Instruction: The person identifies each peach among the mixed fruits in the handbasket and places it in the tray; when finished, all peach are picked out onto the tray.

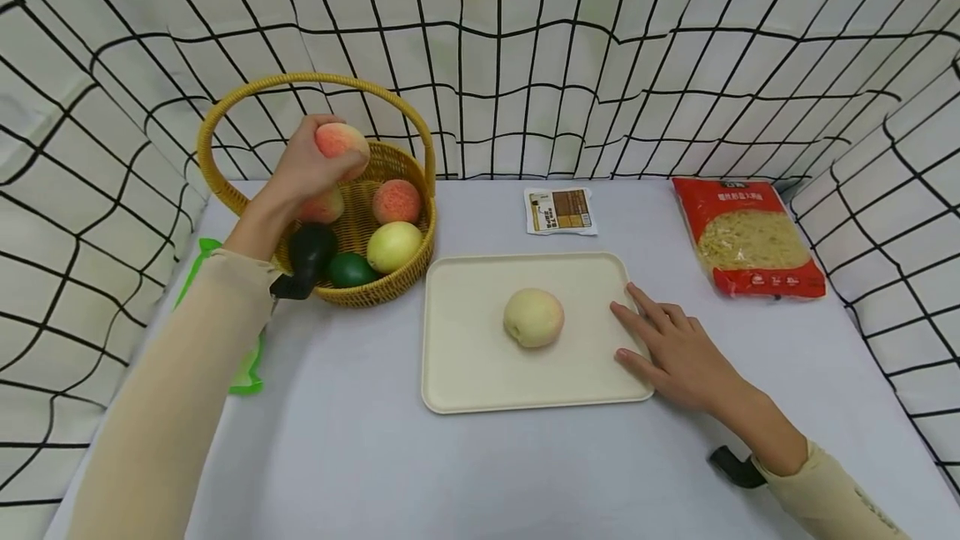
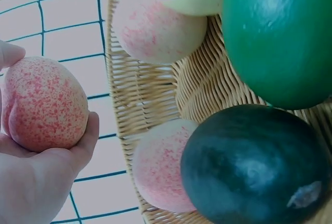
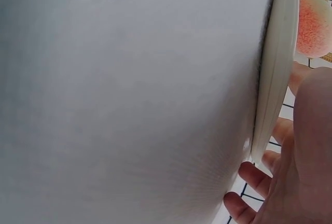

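The left arm reaches forward from the lower left, elbow straight, with the left hand (image 1: 300, 163) raised over the mouth of a wicker basket (image 1: 367, 297). Its thumb and fingers are curled round one pink peach (image 1: 340, 140), which sits clear of the fruit below. The right forearm enters from the lower right; the right hand (image 1: 678, 357), palm down, lies at the right edge of a cream tray (image 1: 465, 365), fingers extended and moderately spread, holding nothing.

Counts: the one basket contains two peaches (image 1: 397, 202), one yellow-green fruit (image 1: 393, 247), one green fruit (image 1: 352, 271) and one very dark green fruit (image 1: 312, 248). The one tray bears a single pale fruit (image 1: 534, 317), near its middle. Behind the tray lies one small packet (image 1: 561, 212); farther right, one red bag (image 1: 750, 238). One bright green wrapper (image 1: 247, 372), partly hidden by the left arm, lies left of the basket. All rest on a white table (image 1: 360, 448).
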The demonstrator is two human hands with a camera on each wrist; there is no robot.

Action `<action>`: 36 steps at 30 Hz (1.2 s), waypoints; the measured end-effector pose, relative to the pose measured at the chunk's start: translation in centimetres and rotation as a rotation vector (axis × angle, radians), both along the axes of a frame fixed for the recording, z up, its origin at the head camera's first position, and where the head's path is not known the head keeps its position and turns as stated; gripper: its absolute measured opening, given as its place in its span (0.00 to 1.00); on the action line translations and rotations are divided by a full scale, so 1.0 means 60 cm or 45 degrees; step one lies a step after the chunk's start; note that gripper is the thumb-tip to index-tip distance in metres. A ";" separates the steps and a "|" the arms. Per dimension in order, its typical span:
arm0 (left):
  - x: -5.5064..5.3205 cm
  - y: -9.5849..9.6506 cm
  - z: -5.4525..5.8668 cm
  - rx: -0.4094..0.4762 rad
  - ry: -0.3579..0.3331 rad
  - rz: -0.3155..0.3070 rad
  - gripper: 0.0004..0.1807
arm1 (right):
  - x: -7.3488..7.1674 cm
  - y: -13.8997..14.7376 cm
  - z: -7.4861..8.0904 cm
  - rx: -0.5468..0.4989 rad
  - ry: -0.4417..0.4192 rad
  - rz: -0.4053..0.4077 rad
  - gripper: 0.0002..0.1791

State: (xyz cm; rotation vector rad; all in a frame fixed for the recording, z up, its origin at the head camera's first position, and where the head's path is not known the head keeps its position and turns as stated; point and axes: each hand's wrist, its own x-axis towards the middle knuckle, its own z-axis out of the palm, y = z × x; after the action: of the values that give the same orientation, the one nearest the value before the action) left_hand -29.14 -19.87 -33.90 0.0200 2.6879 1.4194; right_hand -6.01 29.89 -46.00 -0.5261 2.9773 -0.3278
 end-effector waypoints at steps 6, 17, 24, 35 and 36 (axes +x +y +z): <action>0.034 0.004 0.006 -0.021 0.035 -0.054 0.42 | 0.003 0.000 0.002 -0.003 -0.008 -0.007 0.40; 0.109 0.014 0.008 0.013 0.122 -0.133 0.40 | 0.005 0.004 0.003 -0.008 -0.030 -0.023 0.41; 0.151 0.034 0.008 0.069 0.143 -0.203 0.41 | 0.006 0.003 0.002 -0.013 -0.016 -0.015 0.40; 0.203 0.094 -0.013 0.154 0.224 -0.390 0.37 | 0.004 -0.003 0.005 -0.013 -0.018 -0.002 0.41; 0.207 0.099 -0.018 0.154 0.229 -0.407 0.37 | 0.004 -0.004 0.005 -0.013 -0.017 -0.001 0.41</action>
State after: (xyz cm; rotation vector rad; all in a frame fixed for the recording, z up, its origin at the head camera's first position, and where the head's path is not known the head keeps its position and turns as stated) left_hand -16.74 -13.92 -34.97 0.5853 2.5731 1.5336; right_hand -5.77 29.68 -45.71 -0.5218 2.9649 -0.3451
